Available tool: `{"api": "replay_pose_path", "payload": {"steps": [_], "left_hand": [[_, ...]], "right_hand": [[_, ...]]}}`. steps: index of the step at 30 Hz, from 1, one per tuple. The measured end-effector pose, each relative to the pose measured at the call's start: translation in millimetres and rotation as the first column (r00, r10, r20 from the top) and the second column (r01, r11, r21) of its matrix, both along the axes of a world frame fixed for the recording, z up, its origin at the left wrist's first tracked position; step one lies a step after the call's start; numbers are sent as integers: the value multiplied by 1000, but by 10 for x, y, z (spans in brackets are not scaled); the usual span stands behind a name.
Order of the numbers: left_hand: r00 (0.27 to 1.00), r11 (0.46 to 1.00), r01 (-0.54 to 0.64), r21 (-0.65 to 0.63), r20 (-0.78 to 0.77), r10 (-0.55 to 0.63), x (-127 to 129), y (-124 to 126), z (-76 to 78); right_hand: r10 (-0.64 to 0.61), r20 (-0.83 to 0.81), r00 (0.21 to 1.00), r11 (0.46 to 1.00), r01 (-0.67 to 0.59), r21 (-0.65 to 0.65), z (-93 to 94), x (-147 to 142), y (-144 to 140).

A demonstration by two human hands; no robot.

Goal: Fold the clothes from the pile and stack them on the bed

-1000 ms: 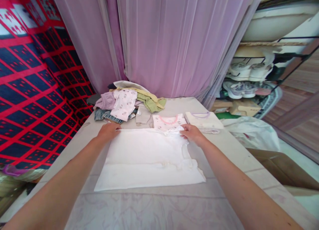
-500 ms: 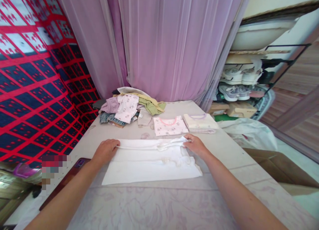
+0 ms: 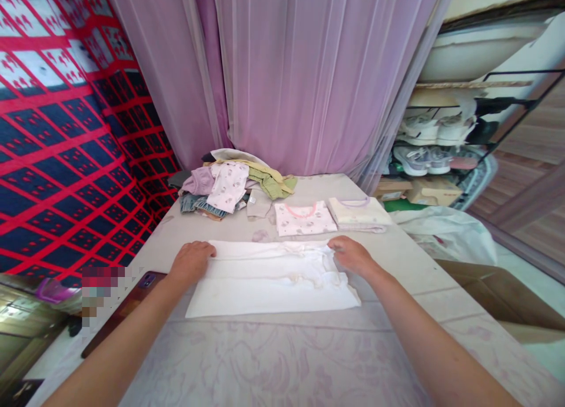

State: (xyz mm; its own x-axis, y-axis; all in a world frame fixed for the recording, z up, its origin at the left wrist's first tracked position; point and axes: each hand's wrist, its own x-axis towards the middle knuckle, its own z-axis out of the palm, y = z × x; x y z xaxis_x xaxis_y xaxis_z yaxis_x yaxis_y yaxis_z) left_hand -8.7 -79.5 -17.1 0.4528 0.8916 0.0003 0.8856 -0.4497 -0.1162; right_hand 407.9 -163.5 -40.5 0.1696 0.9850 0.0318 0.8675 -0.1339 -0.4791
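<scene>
Forearms reach forward, knuckles up. Right hand pinches far right corner of white garment, spread on tabletop. Left hand curled at far left corner; thumb hidden, grip unclear. Phone-like object partly behind left forearm; blurred patch beside it.

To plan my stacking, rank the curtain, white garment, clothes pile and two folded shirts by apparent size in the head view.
1. Curtain
2. White garment
3. Clothes pile
4. Pink-necked shirt and lilac-necked shirt: too alike to rank
</scene>
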Motion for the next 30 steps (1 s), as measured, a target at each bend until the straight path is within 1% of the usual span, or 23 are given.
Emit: {"api": "replay_pose_path", "payload": {"steps": [3,6,8,10,12,15,17,20,21,22,24,25,26,28,30], "left_hand": [[997,1000,-4,24,72,3,62,1,11],[984,999,48,7,174,-49,176,11,-46],[973,993,106,-42,209,-95,249,7,-121],[961,986,150,-75,246,-128,288,-3,-209],[946,984,160,-80,296,-129,284,-16,-293],[927,981,174,-81,351,-135,227,-37,-373],[923,978,193,-83,354,-152,195,-58,-383],[927,976,202,-82,339,-163,204,-107,-351],[928,977,199,-79,337,-161,225,-128,-335],[927,977,197,-77,338,-160,255,-149,-321],[922,974,211,-83,347,-171,335,-195,-301],[920,970,223,-96,351,-177,383,-219,-297],[919,965,235,-118,351,-180,431,-243,-296],[925,952,245,-182,339,-173,521,-290,-304],[935,940,240,-244,318,-156,585,-333,-318]], "right_hand": [[-5,160,987,998,-4,59,134,-118,7],[49,234,971,995,-67,70,249,-346,66],[90,261,961,992,-109,58,261,-476,109],[88,281,956,994,-104,43,226,-526,133],[61,289,955,996,-76,39,172,-481,133],[-23,273,962,997,2,79,100,-290,91],[-59,257,965,997,43,65,76,-151,47],[-37,258,965,999,43,-20,95,-45,-20],[-47,268,962,999,51,-8,119,-55,-37],[-71,281,957,997,64,35,153,-91,-49],[-102,285,953,986,58,159,233,-240,-52],[-76,273,959,979,20,204,271,-347,-42],[-13,253,967,975,-44,220,300,-469,-26],[173,217,961,957,-216,192,315,-726,20],[308,208,928,924,-344,169,267,-947,63]]}}
